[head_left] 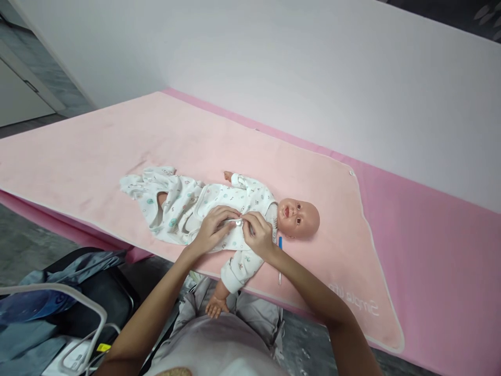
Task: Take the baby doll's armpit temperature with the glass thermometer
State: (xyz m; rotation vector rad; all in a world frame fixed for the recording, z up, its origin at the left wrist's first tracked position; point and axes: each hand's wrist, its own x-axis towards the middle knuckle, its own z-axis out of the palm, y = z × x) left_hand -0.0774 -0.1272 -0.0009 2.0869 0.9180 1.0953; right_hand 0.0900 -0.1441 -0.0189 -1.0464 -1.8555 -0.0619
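A baby doll lies on its back on a pink mat, its head to the right. It wears a white patterned garment, bunched around the legs at the left. My left hand pinches the garment's edge at the doll's middle. Close beside it, my right hand pinches the same edge nearer the chest. A small white round piece shows between my fingertips. One doll arm hangs over the near edge of the mat.
A blue-capped clear stick lies near the doll's head, beside my right forearm. A black chair with cloth and a white curved bar stand at the lower left. Behind the table rises a white wall.
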